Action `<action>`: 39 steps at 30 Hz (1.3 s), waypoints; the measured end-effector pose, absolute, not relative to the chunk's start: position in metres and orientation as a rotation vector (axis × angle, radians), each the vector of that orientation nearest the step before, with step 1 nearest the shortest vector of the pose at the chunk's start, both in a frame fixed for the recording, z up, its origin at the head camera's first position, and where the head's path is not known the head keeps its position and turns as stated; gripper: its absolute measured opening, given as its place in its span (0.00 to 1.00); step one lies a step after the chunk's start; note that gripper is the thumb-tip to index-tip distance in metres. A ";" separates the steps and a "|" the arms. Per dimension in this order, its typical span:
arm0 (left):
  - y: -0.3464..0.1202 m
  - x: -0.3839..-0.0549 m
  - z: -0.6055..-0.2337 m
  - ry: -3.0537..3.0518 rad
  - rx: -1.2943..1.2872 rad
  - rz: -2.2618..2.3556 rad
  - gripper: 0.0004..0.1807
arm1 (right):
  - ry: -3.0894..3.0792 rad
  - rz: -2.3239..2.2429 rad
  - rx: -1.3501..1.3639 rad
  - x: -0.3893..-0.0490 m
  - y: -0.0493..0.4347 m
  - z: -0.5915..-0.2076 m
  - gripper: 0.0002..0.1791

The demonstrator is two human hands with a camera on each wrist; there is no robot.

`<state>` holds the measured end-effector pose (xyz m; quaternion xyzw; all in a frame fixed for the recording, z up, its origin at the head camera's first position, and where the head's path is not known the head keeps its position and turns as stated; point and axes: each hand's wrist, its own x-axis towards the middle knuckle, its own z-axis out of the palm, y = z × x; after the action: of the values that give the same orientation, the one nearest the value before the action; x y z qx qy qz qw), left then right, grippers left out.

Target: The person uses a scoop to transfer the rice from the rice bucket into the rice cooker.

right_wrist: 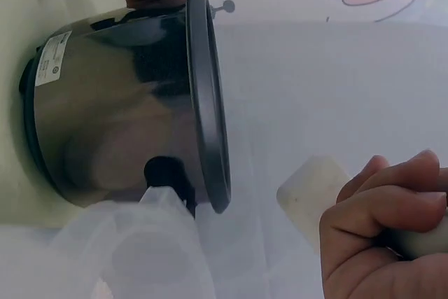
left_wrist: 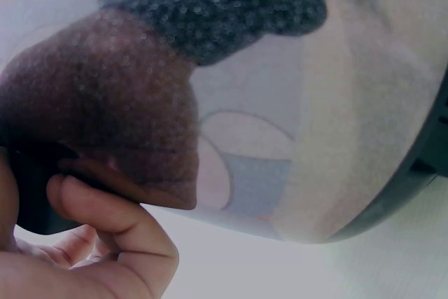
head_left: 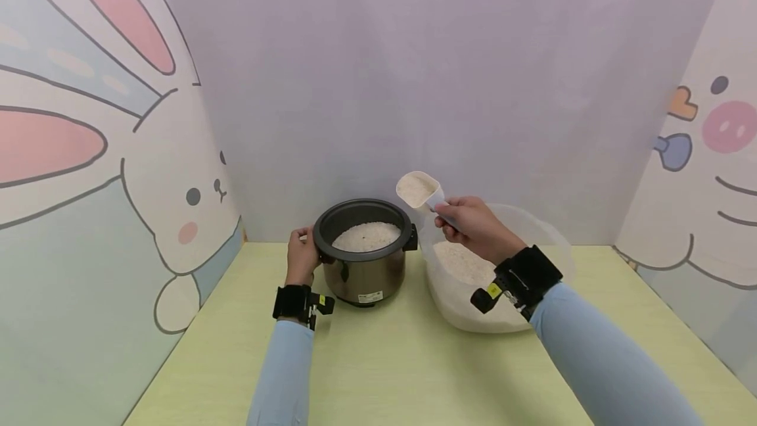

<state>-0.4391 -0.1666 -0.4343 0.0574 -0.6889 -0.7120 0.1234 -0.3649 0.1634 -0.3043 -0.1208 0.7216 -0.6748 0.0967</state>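
A brown rice cooker [head_left: 368, 275] with a dark rim stands at the back of the table, with white rice [head_left: 368, 237] in its pot. My left hand [head_left: 302, 256] grips its left side handle [left_wrist: 43, 197]; the left wrist view shows fingers curled round that black handle. Above and to the right, my right hand [head_left: 476, 227] holds a white scoop [head_left: 418, 190] by its grey handle. Rice fills the scoop, which is apart from the cooker and higher than its rim. The scoop's underside and my curled fingers [right_wrist: 381, 215] appear in the right wrist view.
Right of the cooker stands a translucent plastic bin [head_left: 473, 311] with more rice in it, partly beneath my right arm. A pale fabric wall [head_left: 414, 84] rises behind, and cartoon-printed panels flank the yellow-green table [head_left: 378, 373].
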 end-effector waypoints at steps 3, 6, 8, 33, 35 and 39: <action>-0.166 -0.439 -0.435 -2.007 0.173 -2.076 0.23 | 2.218 -1.955 -0.337 -0.367 0.151 -0.301 0.13; -0.166 -0.438 -0.434 -2.012 0.183 -2.062 0.23 | 2.301 -1.920 -0.310 -0.370 0.140 -0.301 0.11; -0.166 -0.437 -0.433 -2.014 0.185 -2.055 0.23 | 2.354 -1.901 -0.294 -0.373 0.135 -0.303 0.11; -0.166 -0.438 -0.433 -2.001 0.180 -2.068 0.23 | 2.775 -1.673 -0.392 -0.382 0.110 -0.319 0.16; -0.166 -0.439 -0.433 -2.004 0.182 -2.062 0.22 | 2.810 -1.641 -0.420 -0.382 0.109 -0.322 0.15; -0.167 -0.439 -0.434 -2.011 0.183 -2.056 0.23 | 2.910 -1.553 -0.483 -0.383 0.106 -0.325 0.14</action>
<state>-0.4394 -0.1671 -0.4337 0.0628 -0.6920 -0.7074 0.1297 -0.3832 0.1058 -0.3248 -0.1443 0.8689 -0.4636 -0.0959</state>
